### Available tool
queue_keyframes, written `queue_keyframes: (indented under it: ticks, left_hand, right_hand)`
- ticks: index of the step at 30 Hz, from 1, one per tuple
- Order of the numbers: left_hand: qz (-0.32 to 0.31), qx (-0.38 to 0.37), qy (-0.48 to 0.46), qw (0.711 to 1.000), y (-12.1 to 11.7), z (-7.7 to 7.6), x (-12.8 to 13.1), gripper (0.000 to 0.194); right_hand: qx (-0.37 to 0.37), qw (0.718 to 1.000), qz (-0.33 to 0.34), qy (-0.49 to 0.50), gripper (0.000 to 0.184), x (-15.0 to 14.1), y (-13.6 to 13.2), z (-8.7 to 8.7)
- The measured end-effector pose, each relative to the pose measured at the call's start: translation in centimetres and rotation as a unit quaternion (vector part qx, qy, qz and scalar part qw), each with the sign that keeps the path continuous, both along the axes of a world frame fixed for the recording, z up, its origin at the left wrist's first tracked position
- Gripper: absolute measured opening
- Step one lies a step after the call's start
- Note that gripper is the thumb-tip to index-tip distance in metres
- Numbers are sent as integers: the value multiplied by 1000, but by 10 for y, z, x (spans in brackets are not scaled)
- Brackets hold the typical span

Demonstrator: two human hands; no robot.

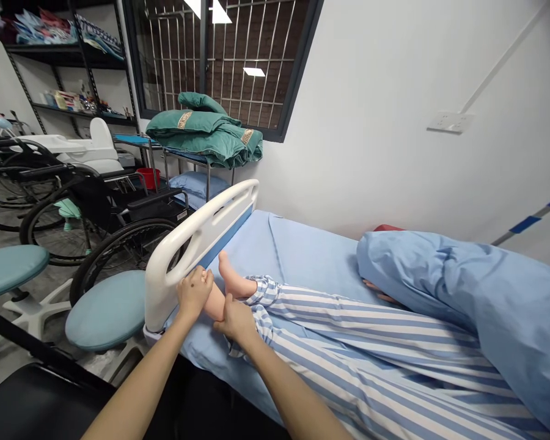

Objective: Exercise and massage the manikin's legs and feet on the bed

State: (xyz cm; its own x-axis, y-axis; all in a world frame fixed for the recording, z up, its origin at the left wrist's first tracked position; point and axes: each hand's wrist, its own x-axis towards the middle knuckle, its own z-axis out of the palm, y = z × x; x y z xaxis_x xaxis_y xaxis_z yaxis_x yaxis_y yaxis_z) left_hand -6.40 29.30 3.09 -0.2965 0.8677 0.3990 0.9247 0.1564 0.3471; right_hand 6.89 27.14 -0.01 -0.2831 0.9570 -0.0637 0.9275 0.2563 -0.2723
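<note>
On the bed, two legs in blue-and-white striped trousers (pixel 348 330) lie stretched toward the footboard, both feet bare. My left hand (pixel 195 293) is wrapped over the toe end of the nearer foot (pixel 214 302). Around the ankle of that same foot my right hand (pixel 236 319) is closed, by the trouser cuff. The farther foot (pixel 233 278) rests beside it with toes up, touched by neither hand. Whether the legs belong to a person or a manikin I cannot tell.
A white footboard (pixel 201 229) stands just left of my hands. A blue quilt (pixel 462 287) covers the upper body, with fingers (pixel 380 292) showing under its edge. Stools (pixel 107 308), a wheelchair (pixel 114 208) and a rack with green quilts (pixel 206 131) stand to the left.
</note>
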Motion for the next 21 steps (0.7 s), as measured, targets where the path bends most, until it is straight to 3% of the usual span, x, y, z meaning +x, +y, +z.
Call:
queue_keyframes:
  ticks: [8, 12, 21]
  left_hand:
    - [-8, -80, 38, 996, 4, 14, -3, 29]
    - [-25, -85, 88, 992, 5, 20, -4, 33]
    - [-120, -150, 200, 961, 13, 38, -3, 40]
  right_hand:
    - [15, 1000, 1, -4, 52, 0, 2, -8]
    - [7, 1000, -7, -7, 51, -1, 1, -5]
    - [-8, 1000, -9, 3, 54, -1, 1, -2]
